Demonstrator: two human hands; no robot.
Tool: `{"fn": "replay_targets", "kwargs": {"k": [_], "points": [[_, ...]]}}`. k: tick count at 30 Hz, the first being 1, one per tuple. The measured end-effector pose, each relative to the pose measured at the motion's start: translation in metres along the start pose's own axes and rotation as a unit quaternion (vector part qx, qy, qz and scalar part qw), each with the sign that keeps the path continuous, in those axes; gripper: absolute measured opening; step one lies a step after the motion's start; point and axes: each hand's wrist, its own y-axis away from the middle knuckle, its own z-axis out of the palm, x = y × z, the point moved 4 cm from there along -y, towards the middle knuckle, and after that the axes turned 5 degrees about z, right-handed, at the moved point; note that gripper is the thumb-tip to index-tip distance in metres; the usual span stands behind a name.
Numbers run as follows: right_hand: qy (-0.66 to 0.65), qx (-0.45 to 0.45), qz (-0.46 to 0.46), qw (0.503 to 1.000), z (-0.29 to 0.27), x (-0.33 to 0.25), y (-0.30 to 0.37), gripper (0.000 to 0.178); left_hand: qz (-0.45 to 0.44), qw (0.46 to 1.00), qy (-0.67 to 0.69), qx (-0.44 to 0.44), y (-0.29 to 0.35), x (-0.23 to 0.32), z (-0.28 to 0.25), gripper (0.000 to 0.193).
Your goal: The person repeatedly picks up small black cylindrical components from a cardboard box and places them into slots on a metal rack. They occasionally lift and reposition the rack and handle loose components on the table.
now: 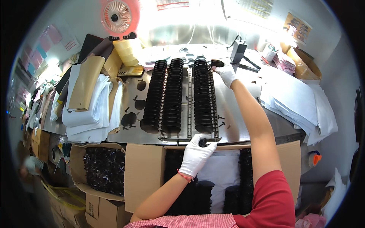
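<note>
A metal rack lies on the steel table, with three long rows of dark lenses standing on edge in it. At the far end of its right-hand side, my gloved right hand pinches one dark lens by its edge. My left hand, also in a white glove, is closed at the rack's near end around some small black pieces, whose exact kind I cannot make out. Left of the rack lie a few loose lenses and small dark lens-like bits.
An open carton below the table edge holds stacked dark lenses and white paper. Left of it, a box holds shiny black pieces. Paper piles flank the rack. A pink fan and a black adapter stand behind.
</note>
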Motion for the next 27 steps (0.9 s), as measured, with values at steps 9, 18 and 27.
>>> {"fn": "replay_targets", "kwargs": {"k": [9,18,27], "points": [[0.622,0.179,-0.334,0.686,0.003,-0.012,0.023,0.024,-0.011,1.0,-0.008,0.014,0.003,0.001,0.003,0.022],[0.269,0.011,-0.292,0.918,0.037,-0.127,0.249,0.03,-0.07,0.905,0.419,0.032,0.019,0.03,0.02,0.037],[0.444,-0.179,-0.015,0.878,0.004,-0.106,0.395,0.051,0.02,0.872,0.435,-0.223,0.081,-0.037,0.063,0.028]]}}
